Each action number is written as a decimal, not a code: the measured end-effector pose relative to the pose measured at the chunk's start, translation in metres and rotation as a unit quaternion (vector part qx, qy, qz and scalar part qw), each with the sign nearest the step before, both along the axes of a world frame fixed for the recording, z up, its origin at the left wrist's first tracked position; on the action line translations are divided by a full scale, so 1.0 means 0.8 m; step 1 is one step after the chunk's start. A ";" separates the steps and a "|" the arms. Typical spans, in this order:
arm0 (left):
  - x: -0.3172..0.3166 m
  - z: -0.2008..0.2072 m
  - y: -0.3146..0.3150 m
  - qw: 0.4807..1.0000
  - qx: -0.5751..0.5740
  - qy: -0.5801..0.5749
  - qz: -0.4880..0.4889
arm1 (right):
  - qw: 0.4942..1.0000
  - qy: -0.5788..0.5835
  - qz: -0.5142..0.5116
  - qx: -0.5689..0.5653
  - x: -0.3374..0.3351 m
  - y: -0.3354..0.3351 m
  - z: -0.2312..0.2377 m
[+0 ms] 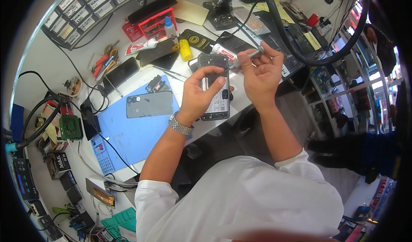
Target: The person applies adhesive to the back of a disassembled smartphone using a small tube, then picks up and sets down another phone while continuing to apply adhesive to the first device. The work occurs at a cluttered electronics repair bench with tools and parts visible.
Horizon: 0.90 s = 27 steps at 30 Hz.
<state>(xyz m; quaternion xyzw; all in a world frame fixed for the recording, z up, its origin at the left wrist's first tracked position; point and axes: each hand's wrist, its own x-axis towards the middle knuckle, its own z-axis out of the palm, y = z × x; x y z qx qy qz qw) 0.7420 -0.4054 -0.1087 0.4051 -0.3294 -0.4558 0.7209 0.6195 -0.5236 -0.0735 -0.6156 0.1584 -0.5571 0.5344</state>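
Note:
My left hand (199, 94), with a metal watch on its wrist, grips an opened phone (219, 107) whose inner parts and battery show. Its thumb and forefinger lie over the upper half, and what look like fingertips show at the phone's right edge. In my right hand (264, 77) is a slim grey syringe-like tool (248, 59) with a flanged end. The tool slants down to the left, its tip close to the phone's upper right edge; whether they touch is unclear. Left of the phone, a grey phone back cover (149, 104) lies on a blue mat (133, 145).
Behind my hands are a yellow bottle (185, 50), a blue-capped bottle (170, 29), a white tube (141, 46) and a red rack (156, 26). A dark phone (121, 75) lies beside hand tools. A thick black ring (296, 60) arches at the upper right. Cables run along the left.

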 end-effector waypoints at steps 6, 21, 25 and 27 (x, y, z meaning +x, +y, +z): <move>0.001 -0.006 -0.003 1.000 0.005 -0.014 0.018 | 1.000 -0.007 -0.002 -0.011 0.002 -0.002 -0.009; 0.000 0.005 -0.002 0.996 0.029 -0.083 0.027 | 0.974 0.023 -0.020 -0.223 -0.008 -0.002 -0.023; -0.007 0.003 -0.009 0.993 -0.058 -0.074 0.065 | 0.969 0.018 -0.036 -0.245 -0.001 -0.009 -0.020; -0.008 0.002 -0.007 0.995 -0.060 -0.056 0.054 | 0.970 0.009 -0.033 -0.242 0.004 -0.013 -0.019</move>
